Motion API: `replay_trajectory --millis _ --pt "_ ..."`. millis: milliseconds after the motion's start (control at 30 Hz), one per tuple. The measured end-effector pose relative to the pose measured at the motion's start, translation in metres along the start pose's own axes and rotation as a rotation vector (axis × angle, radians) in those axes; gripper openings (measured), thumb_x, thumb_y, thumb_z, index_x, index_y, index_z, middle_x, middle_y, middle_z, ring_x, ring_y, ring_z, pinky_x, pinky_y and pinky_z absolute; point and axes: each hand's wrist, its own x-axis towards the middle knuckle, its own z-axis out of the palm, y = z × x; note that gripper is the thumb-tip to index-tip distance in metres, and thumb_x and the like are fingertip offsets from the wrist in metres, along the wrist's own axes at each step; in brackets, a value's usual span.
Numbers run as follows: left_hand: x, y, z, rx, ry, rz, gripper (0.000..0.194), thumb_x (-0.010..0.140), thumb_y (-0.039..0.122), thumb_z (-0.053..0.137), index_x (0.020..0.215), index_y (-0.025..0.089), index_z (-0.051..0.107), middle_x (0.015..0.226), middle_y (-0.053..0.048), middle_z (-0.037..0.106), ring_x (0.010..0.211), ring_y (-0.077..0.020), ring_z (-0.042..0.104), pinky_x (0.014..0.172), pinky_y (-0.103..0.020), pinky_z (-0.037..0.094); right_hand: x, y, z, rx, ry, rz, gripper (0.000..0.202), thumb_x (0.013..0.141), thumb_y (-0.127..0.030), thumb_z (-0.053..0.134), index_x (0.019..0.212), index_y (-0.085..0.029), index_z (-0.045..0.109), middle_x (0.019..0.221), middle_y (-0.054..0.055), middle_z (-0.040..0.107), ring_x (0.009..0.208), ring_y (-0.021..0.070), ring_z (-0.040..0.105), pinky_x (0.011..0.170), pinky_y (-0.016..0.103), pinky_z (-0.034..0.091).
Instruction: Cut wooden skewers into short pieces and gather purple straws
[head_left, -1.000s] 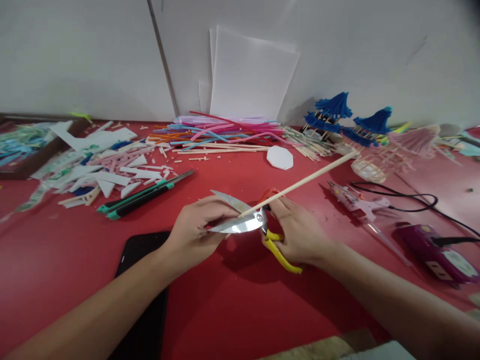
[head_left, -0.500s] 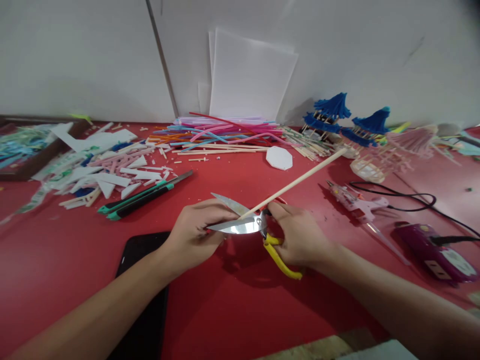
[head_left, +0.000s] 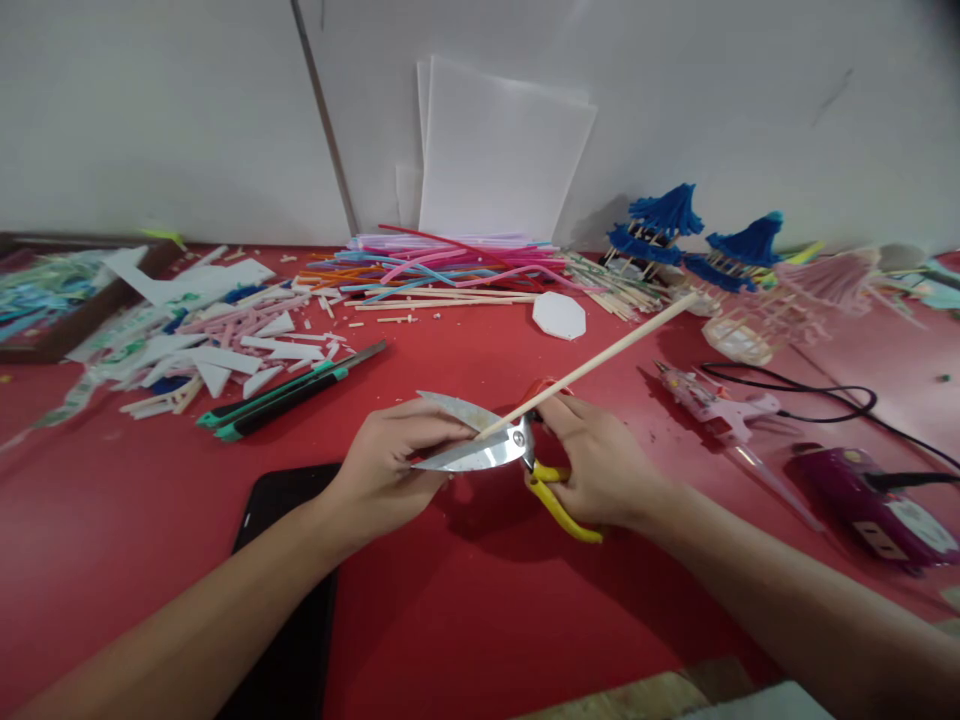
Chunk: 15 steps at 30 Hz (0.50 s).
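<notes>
My right hand [head_left: 600,455] is wrapped round the yellow and red handles of a pair of scissors [head_left: 480,456]. Their metal blades point left and stand apart, with a thin wooden stick [head_left: 607,357] lying between them close to the pivot. The stick slants up to the right, its far end over the table. My left hand [head_left: 397,460] is closed on the stick's lower end, near the blades; its fingertips are partly hidden behind them. A black phone-like slab [head_left: 289,600] lies under my left forearm.
A green and black utility knife [head_left: 292,392] lies left, before a heap of foam scraps [head_left: 217,345]. Pipe cleaners [head_left: 450,262] and a white octagon [head_left: 559,315] are at the back. Right are blue-roofed models [head_left: 664,225], a glue gun [head_left: 720,410] and a purple power box [head_left: 874,505].
The scissors' blades have come slightly closer together around the stick, and the yellow handle has risen a little. Both hands stay in nearly the same place.
</notes>
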Motion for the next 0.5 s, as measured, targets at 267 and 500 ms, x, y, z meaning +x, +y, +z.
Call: replay_trajectory --millis 267,500 --pt "-0.003 -0.0039 0.0005 0.036 -0.015 0.011 0.015 0.073 0.007 0.059 0.078 0.018 0.067 0.077 -0.004 0.07 0.062 -0.012 0.064 0.056 -0.02 0.052 -0.0005 0.0005 0.0012 0.008 0.019 -0.019 0.023 0.064 -0.03 0.05 0.084 -0.018 0.044 0.08 0.007 0.053 0.072 0.019 0.047 0.063 0.031 0.038" --pt "-0.0018 -0.001 0.0007 0.031 -0.015 0.024 0.014 0.074 0.006 0.06 0.079 0.017 0.067 0.074 -0.005 0.069 0.065 -0.0118 0.065 0.058 -0.018 0.051 0.0 0.0008 0.0016 -0.012 0.056 -0.04 0.024 0.064 -0.029 0.049 0.085 -0.017 0.045 0.081 0.009 0.054 0.073 0.0201 0.049 0.063 0.032 0.04"
